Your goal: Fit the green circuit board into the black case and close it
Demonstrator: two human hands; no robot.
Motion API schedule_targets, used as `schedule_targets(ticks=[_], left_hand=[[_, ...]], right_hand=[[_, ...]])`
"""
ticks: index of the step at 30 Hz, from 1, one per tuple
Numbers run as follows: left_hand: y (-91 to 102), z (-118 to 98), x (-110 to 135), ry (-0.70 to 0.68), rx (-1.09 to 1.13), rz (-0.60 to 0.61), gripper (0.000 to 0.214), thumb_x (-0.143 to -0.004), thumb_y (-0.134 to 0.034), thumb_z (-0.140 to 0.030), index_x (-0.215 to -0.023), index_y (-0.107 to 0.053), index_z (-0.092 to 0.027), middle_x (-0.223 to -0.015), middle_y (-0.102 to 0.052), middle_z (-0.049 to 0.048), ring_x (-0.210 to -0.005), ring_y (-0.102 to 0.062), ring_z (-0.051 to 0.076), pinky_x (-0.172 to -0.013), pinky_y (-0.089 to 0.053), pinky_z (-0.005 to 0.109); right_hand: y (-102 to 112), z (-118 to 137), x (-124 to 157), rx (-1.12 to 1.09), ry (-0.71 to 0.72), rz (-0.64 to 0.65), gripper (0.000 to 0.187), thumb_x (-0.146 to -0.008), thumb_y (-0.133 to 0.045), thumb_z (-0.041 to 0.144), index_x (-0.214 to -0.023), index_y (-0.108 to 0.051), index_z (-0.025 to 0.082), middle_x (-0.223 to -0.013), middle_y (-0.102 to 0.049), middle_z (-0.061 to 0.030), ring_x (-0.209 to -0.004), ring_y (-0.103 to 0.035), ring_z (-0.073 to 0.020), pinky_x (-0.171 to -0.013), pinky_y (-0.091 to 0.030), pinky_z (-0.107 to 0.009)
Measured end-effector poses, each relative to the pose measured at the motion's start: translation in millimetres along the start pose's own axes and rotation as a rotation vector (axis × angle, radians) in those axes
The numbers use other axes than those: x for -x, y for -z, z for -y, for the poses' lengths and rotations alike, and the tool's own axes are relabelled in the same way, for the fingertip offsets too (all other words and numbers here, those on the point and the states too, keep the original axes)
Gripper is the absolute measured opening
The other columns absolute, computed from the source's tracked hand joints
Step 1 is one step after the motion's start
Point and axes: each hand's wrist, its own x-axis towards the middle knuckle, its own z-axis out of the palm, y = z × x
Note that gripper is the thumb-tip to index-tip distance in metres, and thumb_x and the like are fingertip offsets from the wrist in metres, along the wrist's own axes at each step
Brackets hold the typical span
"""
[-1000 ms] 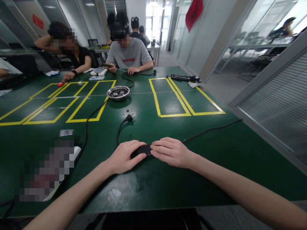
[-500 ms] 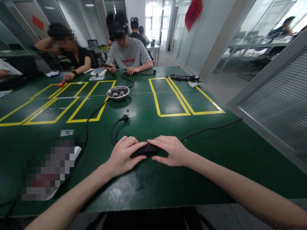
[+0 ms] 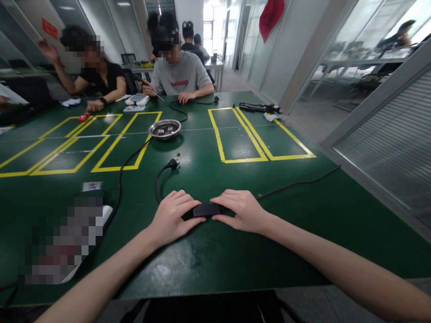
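Note:
A black power adapter point(image 3: 206, 209) rests low on the green tabletop in front of me. My left hand point(image 3: 175, 215) grips its left end, with the thumb along the near side and the fingers at the far side. My right hand point(image 3: 239, 210) holds the right end the same way. Between the fingertips the adapter's top shows, while both its ends are partly covered. From the left side a cord curves away to a black mains plug point(image 3: 173, 164). A thin black cable point(image 3: 296, 183) runs off to the right.
A metal bowl point(image 3: 164, 122) holds small metal parts. Yellow tape rectangles point(image 3: 244, 160) mark the table point(image 3: 269, 255). A blurred-out item with a white edge point(image 3: 67, 242) lies left. Black tool-like gear point(image 3: 259, 107) sits far right. Two people sit opposite; one holds a thin-shafted tool point(image 3: 158, 95).
My fingertips have drawn slightly apart, so more of the adapter's top shows. Across the table, one person's raised hand has moved away from the head; the other's tool has shifted its angle.

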Motion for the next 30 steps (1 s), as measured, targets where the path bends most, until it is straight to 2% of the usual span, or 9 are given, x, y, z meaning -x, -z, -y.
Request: schedule_targets(ticks=[4,9,14,19,22,26,28,30], left_hand=[[-0.7,-0.3,-0.5,0.009,0.034,0.003,0.032,-0.097,-0.072,-0.045,-0.11,-0.072,-0.016,-0.096,-0.078,0.007,-0.085,-0.069,0.022,-0.076,-0.049,0.035],[-0.1,-4.5,0.0,0.026,0.031,0.009,0.027,-0.102,-0.066,-0.044,-0.105,-0.071,-0.017,-0.089,-0.077,0.0044,-0.077,-0.068,0.02,-0.071,-0.048,0.034],[-1.5,-2.7,2.5,0.05,0.028,-0.011,0.035,-0.099,-0.069,-0.048,-0.114,-0.071,-0.017,-0.095,-0.079,0.0068,-0.08,-0.072,0.021,-0.074,-0.053,0.034],[-2.5,-1.9,4.5,0.078,0.015,0.02,0.031,-0.102,-0.065,-0.047,-0.108,-0.072,-0.017,-0.09,-0.079,0.0062,-0.078,-0.073,0.021,-0.074,-0.054,0.034],[-3.6,-2.2,5.0,0.055,-0.025,0.024,0.036,-0.103,-0.064,-0.045,-0.124,-0.069,-0.016,-0.099,-0.08,0.0085,-0.082,-0.075,0.022,-0.077,-0.057,0.035],[-2.9,-1.7,3.8,0.006,-0.099,0.0,0.062,-0.1,-0.066,-0.048,-0.152,-0.05,-0.017,-0.123,-0.075,0.0141,-0.103,-0.075,0.027,-0.086,-0.06,0.038],[-1.4,-2.0,2.4,-0.071,-0.153,-0.025,0.057,-0.102,-0.063,-0.042,-0.153,-0.049,-0.019,-0.13,-0.072,0.0153,-0.11,-0.073,0.027,-0.089,-0.06,0.038],[0.6,-3.2,0.5,-0.179,-0.21,-0.055,0.044,-0.105,-0.058,-0.029,-0.148,-0.054,-0.02,-0.133,-0.071,0.0151,-0.115,-0.072,0.026,-0.092,-0.059,0.037]], right_hand=[[-1.6,-1.6,0.7,0.019,0.006,0.023,0.029,-0.107,-0.056,0.04,-0.109,-0.069,0.015,-0.086,-0.076,-0.009,-0.078,-0.072,-0.0211,-0.068,-0.057,-0.031],[-0.5,-4.5,0.7,-0.042,0.02,0.048,0.032,-0.104,-0.061,0.043,-0.12,-0.067,0.016,-0.101,-0.079,-0.0108,-0.087,-0.073,-0.0218,-0.075,-0.058,-0.033],[-0.4,-2.4,0.1,-0.058,-0.009,0.055,0.026,-0.106,-0.058,0.036,-0.119,-0.067,0.014,-0.094,-0.078,-0.009,-0.079,-0.069,-0.0209,-0.07,-0.054,-0.033],[0.7,-5.1,-1.1,-0.039,0.022,0.057,0.034,-0.107,-0.055,0.041,-0.124,-0.066,0.013,-0.093,-0.077,-0.01,-0.081,-0.068,-0.0215,-0.072,-0.054,-0.033],[0.2,-6.1,-0.7,-0.008,-0.005,0.047,0.035,-0.107,-0.056,0.04,-0.124,-0.067,0.013,-0.09,-0.075,-0.0103,-0.081,-0.067,-0.0223,-0.071,-0.052,-0.035],[-0.8,-3.2,-0.3,-0.037,-0.077,0.019,0.031,-0.105,-0.059,0.037,-0.123,-0.068,0.013,-0.092,-0.076,-0.0107,-0.08,-0.065,-0.0228,-0.072,-0.05,-0.036],[0.2,-0.1,-0.7,-0.12,-0.141,0.009,0.028,-0.104,-0.062,0.036,-0.121,-0.068,0.015,-0.093,-0.075,-0.0093,-0.08,-0.065,-0.0217,-0.074,-0.05,-0.036],[2.0,3.3,-1.1,-0.243,-0.251,0.018,0.026,-0.102,-0.064,0.036,-0.12,-0.066,0.018,-0.087,-0.073,-0.005,-0.077,-0.063,-0.0194,-0.073,-0.049,-0.033]])
